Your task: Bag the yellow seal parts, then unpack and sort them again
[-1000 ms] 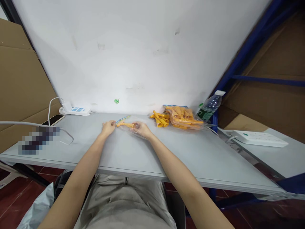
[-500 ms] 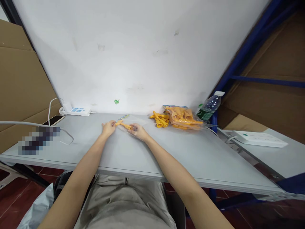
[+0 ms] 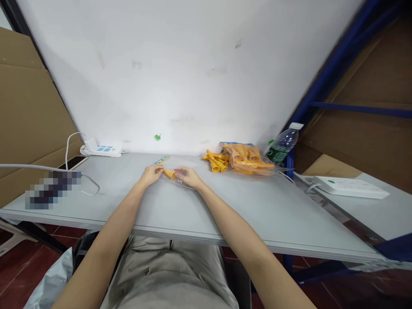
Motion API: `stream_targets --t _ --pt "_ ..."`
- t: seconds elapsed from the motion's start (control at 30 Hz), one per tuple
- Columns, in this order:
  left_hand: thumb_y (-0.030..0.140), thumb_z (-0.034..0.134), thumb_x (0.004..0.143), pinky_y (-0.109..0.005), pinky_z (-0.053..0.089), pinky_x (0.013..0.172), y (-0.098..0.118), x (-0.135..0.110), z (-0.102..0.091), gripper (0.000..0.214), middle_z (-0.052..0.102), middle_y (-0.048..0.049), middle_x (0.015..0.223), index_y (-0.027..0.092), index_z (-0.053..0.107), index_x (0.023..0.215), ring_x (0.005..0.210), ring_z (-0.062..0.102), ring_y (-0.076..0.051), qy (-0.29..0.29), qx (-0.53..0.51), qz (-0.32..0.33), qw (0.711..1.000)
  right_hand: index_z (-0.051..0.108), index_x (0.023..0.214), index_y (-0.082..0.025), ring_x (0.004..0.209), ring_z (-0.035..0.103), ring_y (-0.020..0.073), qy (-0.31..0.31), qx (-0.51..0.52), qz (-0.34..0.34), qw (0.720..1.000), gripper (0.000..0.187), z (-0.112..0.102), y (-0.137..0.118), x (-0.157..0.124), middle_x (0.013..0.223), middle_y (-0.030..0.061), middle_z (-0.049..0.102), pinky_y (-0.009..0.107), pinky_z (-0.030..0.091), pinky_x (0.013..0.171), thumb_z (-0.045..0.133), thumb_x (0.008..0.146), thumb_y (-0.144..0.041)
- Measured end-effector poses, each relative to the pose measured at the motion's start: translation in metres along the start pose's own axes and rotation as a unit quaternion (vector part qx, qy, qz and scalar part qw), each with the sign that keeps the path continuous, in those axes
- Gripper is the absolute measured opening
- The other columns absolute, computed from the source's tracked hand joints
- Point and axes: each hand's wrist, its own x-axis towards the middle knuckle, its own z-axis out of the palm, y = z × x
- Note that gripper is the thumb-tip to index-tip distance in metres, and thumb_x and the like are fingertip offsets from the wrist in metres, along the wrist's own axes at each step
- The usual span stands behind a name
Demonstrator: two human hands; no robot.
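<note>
Over the middle of the grey table, my left hand [image 3: 151, 176] is closed on the narrow end of an orange plastic horn [image 3: 169, 174], seemingly a toy. The horn's flared end points right, into or under the film of a clear plastic bag [image 3: 184, 183]. My right hand [image 3: 189, 177] pinches that bag beside the flared end, its fingertips partly hidden. The bag's coloured printed header strip [image 3: 162, 159] sticks up behind my left hand. Loose orange horns [image 3: 216, 162] lie in a small pile to the right, touching or close to a filled bag of horns [image 3: 247, 159].
A water bottle [image 3: 285, 142] leans at the table's right back corner. On the left are a white power strip [image 3: 104, 149], a phone [image 3: 74, 162], a looping white cable [image 3: 32, 166] and a blurred-out item. Another power strip [image 3: 350, 187] lies on the right-hand table.
My left hand has moved slightly right and now covers more of the horn. The header strip has shifted a little left. My right hand has stayed nearly in place.
</note>
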Motion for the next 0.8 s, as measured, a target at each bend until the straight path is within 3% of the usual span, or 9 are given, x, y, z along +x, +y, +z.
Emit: stream_targets --t 0.07,0.17,0.23,0.33,0.4,0.53,0.63,0.8 --pt "0.022 0.049 0.088 -0.040 0.032 0.115 0.000 0.000 0.001 0.029 0.065 0.0009 0.130 0.028 0.072 0.105 0.124 0.057 -0.019 0.009 0.012 -0.025 1.000 0.070 0.080 -0.017 0.071 0.062 0.0164 0.057 -0.020 0.001 0.998 0.016 -0.008 0.002 0.003 0.075 0.0033 0.069 0.030 0.050 0.074 0.055 0.073 -0.018" --pt "0.021 0.048 0.090 -0.047 0.026 0.117 0.000 0.000 0.000 0.029 0.063 0.0014 0.132 0.029 0.071 0.106 0.124 0.057 -0.020 0.025 0.033 -0.069 0.997 0.064 0.071 -0.018 0.073 0.061 0.0181 0.188 -0.066 -0.015 0.980 0.020 -0.028 0.005 0.008 0.072 0.0041 0.066 0.032 0.050 0.077 0.044 0.073 -0.015" --pt "0.022 0.047 0.091 -0.049 0.024 0.117 -0.001 0.000 0.000 0.029 0.063 0.0007 0.132 0.029 0.070 0.107 0.123 0.058 -0.021 0.036 0.046 -0.097 0.994 0.064 0.075 -0.017 0.084 0.062 0.0206 0.284 -0.119 -0.050 0.950 0.020 -0.044 0.011 0.010 0.083 0.0076 0.067 0.036 0.049 0.086 0.043 0.073 -0.014" --pt "0.022 0.047 0.091 -0.048 0.024 0.117 -0.003 0.000 -0.002 0.028 0.065 -0.0009 0.130 0.027 0.068 0.108 0.121 0.059 -0.021 0.049 0.060 -0.131 0.988 0.065 0.094 -0.016 0.109 0.056 0.0244 0.356 -0.215 -0.059 0.907 0.029 -0.065 0.026 0.009 0.107 0.0129 0.064 0.043 0.041 0.100 0.044 0.074 -0.013" --pt "0.022 0.047 0.091 -0.048 0.025 0.116 -0.004 0.000 -0.003 0.028 0.066 -0.0023 0.128 0.026 0.068 0.109 0.120 0.059 -0.021 0.054 0.066 -0.144 0.986 0.065 0.105 -0.017 0.120 0.049 0.0270 0.358 -0.276 -0.014 0.892 0.037 -0.073 0.038 0.007 0.123 0.0139 0.059 0.051 0.031 0.108 0.047 0.074 -0.014" --pt "0.021 0.047 0.090 -0.050 0.023 0.116 -0.004 0.001 -0.003 0.028 0.065 -0.0036 0.130 0.025 0.066 0.110 0.121 0.058 -0.022 0.051 0.071 -0.154 0.984 0.069 0.101 -0.019 0.123 0.045 0.0304 0.260 -0.367 0.078 0.890 0.032 -0.078 0.054 0.002 0.124 0.0120 0.061 0.058 0.017 0.113 0.052 0.074 -0.017" --pt "0.022 0.047 0.090 -0.052 0.022 0.116 -0.004 0.001 -0.003 0.029 0.065 -0.0043 0.129 0.025 0.066 0.112 0.121 0.058 -0.023 0.048 0.072 -0.154 0.984 0.070 0.102 -0.018 0.123 0.046 0.0320 0.223 -0.405 0.098 0.881 0.032 -0.078 0.053 0.000 0.119 0.0130 0.063 0.057 0.017 0.113 0.051 0.077 -0.017" --pt "0.023 0.049 0.089 -0.050 0.024 0.115 -0.004 0.001 -0.002 0.028 0.067 -0.0047 0.126 0.026 0.066 0.111 0.119 0.060 -0.022 0.049 0.075 -0.152 0.984 0.061 0.119 -0.010 0.121 0.048 0.0300 0.233 -0.429 0.129 0.863 0.041 -0.075 0.039 -0.004 0.128 0.0185 0.056 0.053 0.019 0.114 0.047 0.081 -0.015"
